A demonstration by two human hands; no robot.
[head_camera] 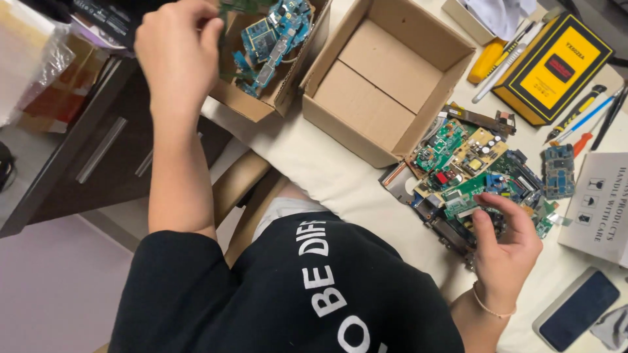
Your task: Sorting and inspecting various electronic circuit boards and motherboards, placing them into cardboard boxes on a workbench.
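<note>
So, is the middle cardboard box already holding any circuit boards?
No, the middle cardboard box shows only its bare flaps inside; the boards sit in the smaller box and the pile beside it.

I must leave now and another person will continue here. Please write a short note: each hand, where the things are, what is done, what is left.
Left hand: raised over the small cardboard box; its fingers pinch a green circuit board.
Right hand: resting on the pile of circuit boards on the cloth-covered table, fingers curled; whether it grips one cannot be told.
Done: several blue boards lie in the small box.
Left: the pile is large; the big cardboard box between them is empty.
Tools and a yellow case lie beyond the pile.
</note>
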